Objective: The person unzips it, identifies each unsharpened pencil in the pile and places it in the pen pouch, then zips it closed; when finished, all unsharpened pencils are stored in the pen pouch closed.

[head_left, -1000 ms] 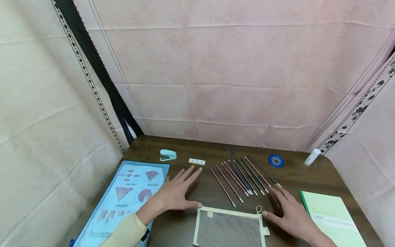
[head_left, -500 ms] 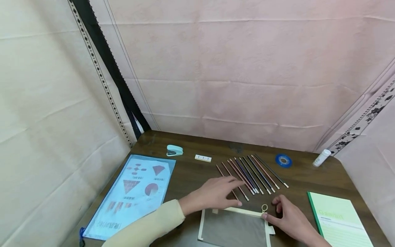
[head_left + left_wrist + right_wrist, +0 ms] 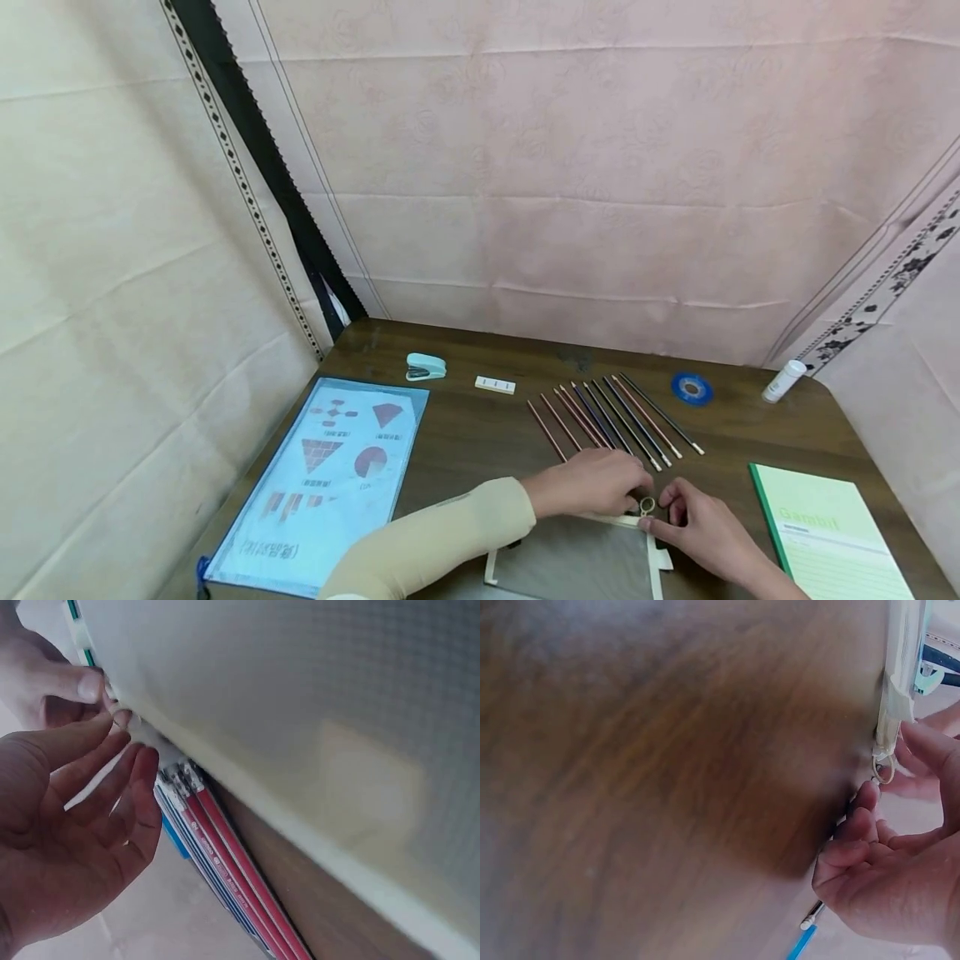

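Observation:
A grey mesh zipper pouch point(image 3: 581, 562) with pale edging lies at the table's front, a round ring pull point(image 3: 647, 505) at its upper right corner. My left hand point(image 3: 596, 483) reaches across the pouch's top edge and pinches the pull between thumb and fingers. At that same corner my right hand point(image 3: 705, 533) grips the pouch's edge, thumb on top and the other fingers curled. Both hands' fingertips nearly meet in the left wrist view. Just beyond the pouch several pencils point(image 3: 660, 411) lie in a slanted row, their near ends partly hidden by my left hand.
A blue folder with printed charts point(image 3: 337, 467) lies at left. Along the back are a light-blue stapler point(image 3: 426, 367), a small white block point(image 3: 495, 385), a blue tape roll point(image 3: 692, 389) and a white glue stick point(image 3: 784, 382). A green notebook point(image 3: 832, 525) lies at right.
My left hand has moved right from the pouch's left corner to the ring pull. My right hand's fingers have curled in at the pouch's right corner. The pouch stays flat on the table.

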### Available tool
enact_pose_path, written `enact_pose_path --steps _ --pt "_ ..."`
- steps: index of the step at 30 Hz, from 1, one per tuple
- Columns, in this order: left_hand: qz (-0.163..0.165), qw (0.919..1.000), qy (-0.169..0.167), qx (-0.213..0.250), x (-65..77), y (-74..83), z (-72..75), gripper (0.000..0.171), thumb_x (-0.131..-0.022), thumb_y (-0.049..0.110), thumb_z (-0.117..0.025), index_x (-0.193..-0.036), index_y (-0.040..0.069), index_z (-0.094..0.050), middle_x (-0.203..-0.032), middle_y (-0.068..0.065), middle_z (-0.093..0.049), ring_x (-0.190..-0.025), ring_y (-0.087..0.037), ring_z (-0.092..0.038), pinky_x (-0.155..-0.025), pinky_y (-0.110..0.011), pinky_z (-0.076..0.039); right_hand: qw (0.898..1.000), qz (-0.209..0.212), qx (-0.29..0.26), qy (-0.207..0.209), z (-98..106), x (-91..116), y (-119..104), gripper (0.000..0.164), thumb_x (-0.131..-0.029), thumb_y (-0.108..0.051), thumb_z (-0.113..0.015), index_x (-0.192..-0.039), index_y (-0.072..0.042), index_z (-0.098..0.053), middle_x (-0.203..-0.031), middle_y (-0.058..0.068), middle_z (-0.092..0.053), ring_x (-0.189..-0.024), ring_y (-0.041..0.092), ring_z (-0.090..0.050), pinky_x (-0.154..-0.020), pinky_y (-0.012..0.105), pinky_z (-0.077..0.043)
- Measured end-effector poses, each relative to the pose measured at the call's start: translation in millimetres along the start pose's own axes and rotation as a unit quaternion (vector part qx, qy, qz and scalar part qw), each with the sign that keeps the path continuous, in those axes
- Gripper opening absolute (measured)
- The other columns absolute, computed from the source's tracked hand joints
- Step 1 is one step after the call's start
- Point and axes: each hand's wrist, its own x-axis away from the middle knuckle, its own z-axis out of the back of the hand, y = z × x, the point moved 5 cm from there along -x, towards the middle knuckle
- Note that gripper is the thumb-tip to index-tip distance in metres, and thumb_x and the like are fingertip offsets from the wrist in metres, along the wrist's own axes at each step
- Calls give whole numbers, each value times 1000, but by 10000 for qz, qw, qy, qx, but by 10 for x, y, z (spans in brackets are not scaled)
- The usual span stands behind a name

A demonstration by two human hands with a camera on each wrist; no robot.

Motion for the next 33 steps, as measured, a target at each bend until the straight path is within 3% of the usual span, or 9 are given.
enact_pose_path --steps 9,16,25,33 --pt "208 9988 -419 164 -250 42 -15 9 -84 37 -73 -87 42 -66 -74 26 -56 -67 6 -51 -54 -16 -43 9999 -110 1 -67 -52 6 36 51 -74 -59 -73 -94 -16 -54 -70 -5 -51 -58 6 -43 -51 20 -31" --pt "230 9986 -464 140 -340 46 -51 13 -83 36 -74 -77 39 -64 -72 26 -57 -68 7 -51 -56 -14 -44 9998 -176 38 -14 -48 22 20 49 -74 -58 -74 -90 -16 -55 -70 -4 -52 -61 6 -44 -53 20 -31" --pt "-405 9956 -550 638 -331 97 16 6 -87 38 -69 -85 36 -64 -75 23 -58 -66 6 -50 -58 -8 -40 9986 -68 -380 -355 -6 17 29 33 -84 -46 -69 -89 -15 -58 -71 -4 -55 -60 5 -47 -52 19 -35" --pt "-550 9951 -388 721 -278 88 77 11 -85 41 -70 -77 35 -64 -72 26 -59 -65 9 -50 -57 -7 -39 9920 38 -894 -888 -3 12 61 31 -86 -42 -67 -95 -12 -63 -74 -3 -62 -65 6 -52 -56 19 -38"
